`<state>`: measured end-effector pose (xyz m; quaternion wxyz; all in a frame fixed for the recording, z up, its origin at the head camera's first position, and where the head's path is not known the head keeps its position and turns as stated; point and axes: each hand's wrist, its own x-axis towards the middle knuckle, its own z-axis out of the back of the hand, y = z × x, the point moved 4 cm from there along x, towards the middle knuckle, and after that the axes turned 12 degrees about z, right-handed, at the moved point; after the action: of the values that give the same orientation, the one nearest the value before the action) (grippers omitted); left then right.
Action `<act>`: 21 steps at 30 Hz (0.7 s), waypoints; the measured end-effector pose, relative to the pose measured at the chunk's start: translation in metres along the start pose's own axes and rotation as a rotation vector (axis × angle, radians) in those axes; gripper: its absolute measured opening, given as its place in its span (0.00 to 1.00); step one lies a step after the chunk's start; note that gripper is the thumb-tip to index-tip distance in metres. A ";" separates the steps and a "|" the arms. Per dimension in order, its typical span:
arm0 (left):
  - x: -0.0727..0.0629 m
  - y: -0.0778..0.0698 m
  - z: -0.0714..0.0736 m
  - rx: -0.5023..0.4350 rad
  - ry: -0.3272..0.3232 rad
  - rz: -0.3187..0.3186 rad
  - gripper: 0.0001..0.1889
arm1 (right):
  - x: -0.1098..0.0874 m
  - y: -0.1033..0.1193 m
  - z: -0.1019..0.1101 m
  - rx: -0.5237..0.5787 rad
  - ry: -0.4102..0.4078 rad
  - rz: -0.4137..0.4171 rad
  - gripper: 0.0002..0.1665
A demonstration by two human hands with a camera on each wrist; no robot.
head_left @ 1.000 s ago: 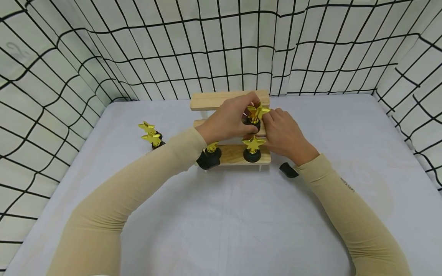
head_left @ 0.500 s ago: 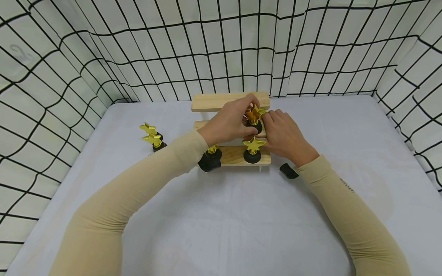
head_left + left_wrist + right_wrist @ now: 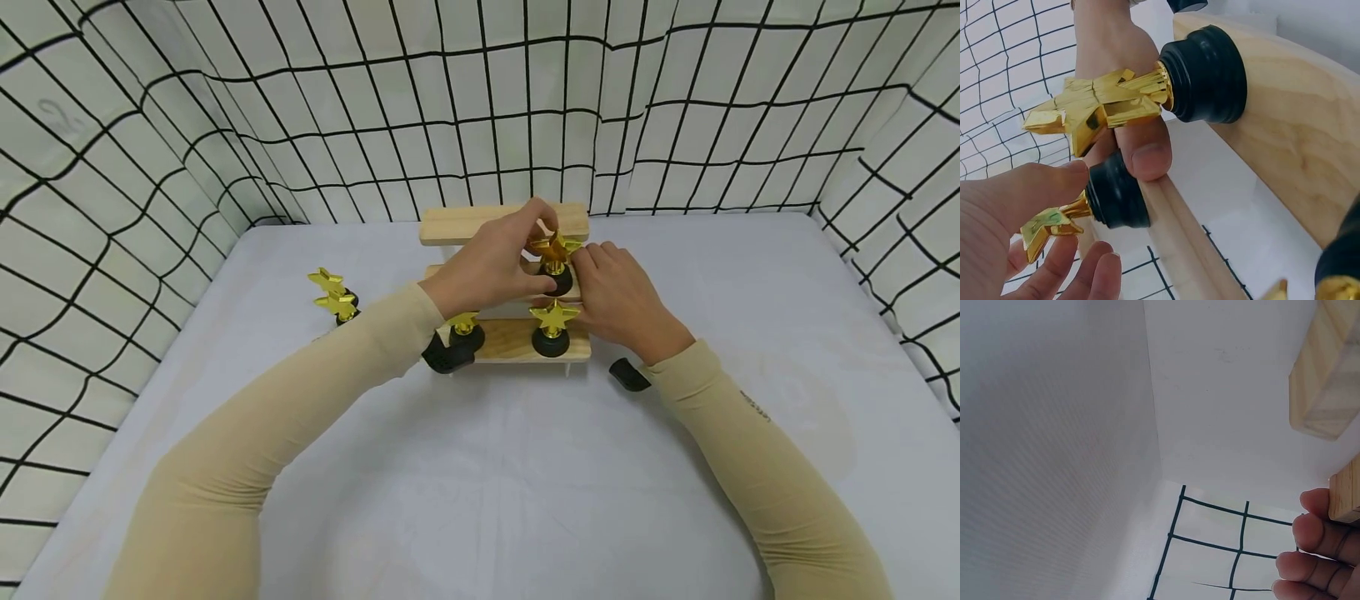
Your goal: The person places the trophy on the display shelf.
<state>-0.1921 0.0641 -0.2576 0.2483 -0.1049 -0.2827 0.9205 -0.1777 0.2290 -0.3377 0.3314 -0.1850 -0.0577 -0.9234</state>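
Note:
A three-tier wooden display stand (image 3: 504, 340) stands at the back of the table. My left hand (image 3: 495, 257) holds a gold star trophy (image 3: 556, 281) with a round black base at the right end of the middle shelf. In the left wrist view, its thumb and fingers are around that trophy's star (image 3: 1044, 228). My right hand (image 3: 624, 293) grips the right end of the middle shelf (image 3: 1345, 497), fingertips behind it and thumb in front. Another star trophy (image 3: 553, 327) stands upright on the front shelf's right; one more (image 3: 466, 332) is at its left, partly hidden by my left wrist.
Two more star trophies (image 3: 335, 302) stand on the white table to the left of the stand. The top shelf (image 3: 468, 225) runs behind my left hand. Black wire mesh (image 3: 450, 108) encloses the back and sides. A black wrist device (image 3: 628, 375) sits under my right wrist.
The held trophy's star has shifted slightly left over its base, at the same end of the middle shelf. My right hand keeps its grip. The head view has shifted a little.

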 end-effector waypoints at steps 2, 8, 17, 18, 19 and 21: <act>-0.002 0.001 0.002 0.005 -0.004 0.000 0.31 | 0.000 0.000 0.000 0.006 0.007 -0.009 0.40; -0.009 0.003 0.011 0.006 -0.027 -0.007 0.31 | -0.001 0.000 -0.002 0.022 0.032 -0.028 0.37; -0.020 0.013 0.030 0.019 -0.073 0.019 0.30 | 0.000 0.000 -0.003 0.035 0.046 -0.043 0.40; -0.022 0.015 0.033 0.021 -0.076 0.030 0.31 | 0.000 0.001 -0.002 0.033 0.045 -0.042 0.41; -0.023 0.016 0.035 0.026 -0.078 0.043 0.31 | 0.000 0.001 -0.002 0.032 0.043 -0.040 0.41; -0.026 0.020 0.040 0.040 -0.086 0.061 0.30 | 0.001 0.001 -0.002 0.029 0.032 -0.036 0.42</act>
<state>-0.1911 0.0176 -0.2353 0.2097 -0.0690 -0.2712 0.9369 -0.1779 0.2272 -0.3395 0.3182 -0.1641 -0.0688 -0.9312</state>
